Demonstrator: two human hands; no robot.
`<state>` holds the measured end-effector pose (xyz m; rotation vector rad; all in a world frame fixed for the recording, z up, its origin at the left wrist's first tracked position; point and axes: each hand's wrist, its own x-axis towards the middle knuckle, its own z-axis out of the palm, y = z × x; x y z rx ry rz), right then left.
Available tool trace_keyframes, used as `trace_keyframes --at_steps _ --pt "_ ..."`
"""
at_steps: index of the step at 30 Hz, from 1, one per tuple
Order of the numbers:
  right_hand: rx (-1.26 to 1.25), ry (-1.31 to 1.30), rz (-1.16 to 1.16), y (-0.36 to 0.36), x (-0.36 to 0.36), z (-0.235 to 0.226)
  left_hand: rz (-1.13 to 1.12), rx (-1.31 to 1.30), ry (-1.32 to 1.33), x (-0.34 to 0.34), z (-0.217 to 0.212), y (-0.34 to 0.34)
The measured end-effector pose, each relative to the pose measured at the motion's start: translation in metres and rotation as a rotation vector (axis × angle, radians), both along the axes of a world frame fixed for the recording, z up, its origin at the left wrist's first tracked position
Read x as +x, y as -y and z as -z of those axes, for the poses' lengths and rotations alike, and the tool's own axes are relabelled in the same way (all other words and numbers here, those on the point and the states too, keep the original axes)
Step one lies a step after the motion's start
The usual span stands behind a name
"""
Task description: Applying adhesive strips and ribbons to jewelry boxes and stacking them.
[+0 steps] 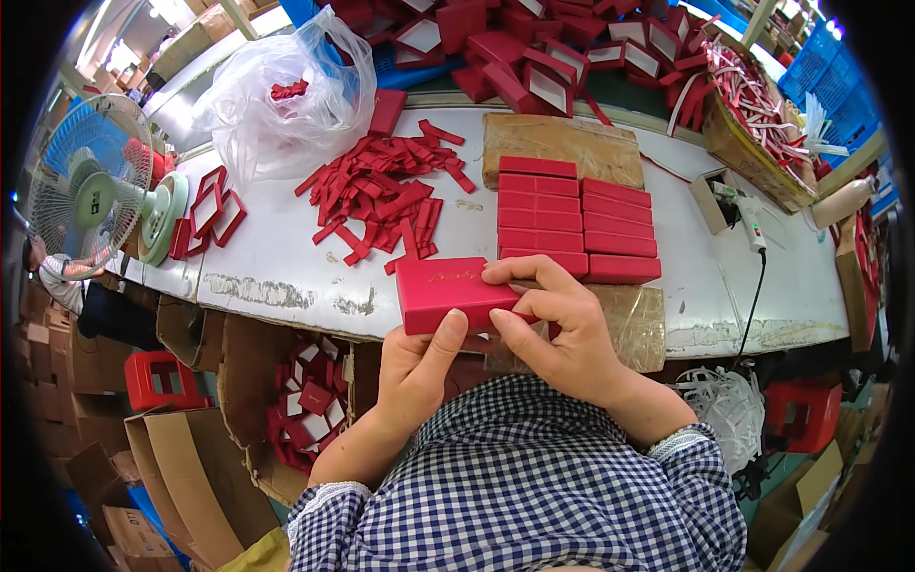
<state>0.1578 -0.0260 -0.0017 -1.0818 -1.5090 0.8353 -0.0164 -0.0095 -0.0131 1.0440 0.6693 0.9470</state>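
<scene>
Box: a flat red box point(446, 291) is held just above the near edge of the white table point(286, 257), directly in front of the person.
Long axis: it runs left to right across the person's body, tilted slightly, top face toward the camera.
Left hand: the left hand point(416, 367) supports the box from below and from the near side; its thumb presses up against the near edge, and the fingers under the box are hidden.
Right hand: the right hand point(558, 324) closes on the box's right end, fingers curled over the top, thumb beneath.
Grip: both hands are clamped on the box, and neither is nearer than the other.
Arm pose: both forearms rise from the lower edge in checked sleeves, wrists bent inward so the hands meet at the box.
Stack: two neat columns of finished red boxes point(577, 224) lie just beyond the right hand, on a brown sheet.
Loose parts: a scatter of red strips point(381, 195) lies beyond the left hand.
Surroundings: a clear plastic bag point(286, 100) and a desk fan point(91, 186) stand to the far left.
</scene>
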Motion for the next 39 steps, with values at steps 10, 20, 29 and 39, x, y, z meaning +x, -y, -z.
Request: trace_keyframes --at_steps 10,20,29,39 --pt "0.137 -0.002 0.017 -0.001 -0.003 0.0 -0.159 0.264 -0.121 0.006 0.006 0.006" --pt "0.154 0.451 0.156 0.013 0.016 -0.029 -0.578 0.596 -0.141 -0.02 -0.006 -0.019" --pt "-0.055 0.29 -0.066 0.007 0.059 -0.041 -0.376 0.291 0.038 -0.044 -0.008 -0.017" --pt "-0.208 0.049 -0.272 -0.01 0.056 -0.023 -0.039 -0.168 0.647 -0.049 0.014 -0.001"
